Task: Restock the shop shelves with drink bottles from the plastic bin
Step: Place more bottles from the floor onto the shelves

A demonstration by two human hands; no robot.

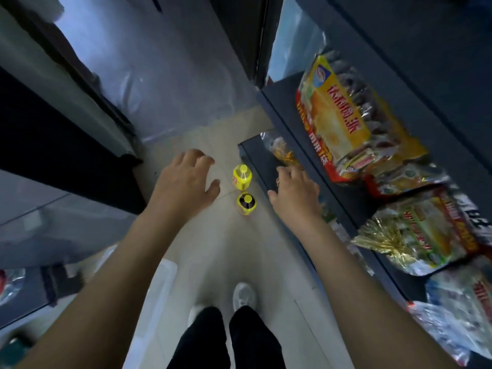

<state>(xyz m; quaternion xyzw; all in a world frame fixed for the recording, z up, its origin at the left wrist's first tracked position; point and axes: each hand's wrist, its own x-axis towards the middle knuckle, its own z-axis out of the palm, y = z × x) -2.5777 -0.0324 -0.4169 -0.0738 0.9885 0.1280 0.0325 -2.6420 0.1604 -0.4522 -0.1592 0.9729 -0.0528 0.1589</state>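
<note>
A dark shelf unit (279, 121) runs along the right, its upper tier crowded with snack bags; a big yellow-and-red bag (343, 123) lies furthest along, a gold-trimmed bag (415, 235) nearer. A lower shelf (255, 155) juts out beneath, holding a small clear packet (279, 150). A dark cabinet (53, 145) lines the left, and a translucent plastic bin (154, 296) sits on the floor by the left forearm. Black trousers and white shoes (243, 294) show at the bottom.

Two drink bottles stand upright on the pale tiled floor (239, 249), just beside the lower shelf's edge. The far bottle (242, 177) is yellow with a yellow cap; the near bottle (246, 203) has a yellow cap over dark liquid and a yellow label. They stand close together.

Both hands hang above the floor, palms down, one either side of the bottles. The left hand (183, 182) has its fingers spread and loosely curled, holding nothing. The right hand (295, 190), over the lower shelf's edge, also has relaxed, empty fingers.
</note>
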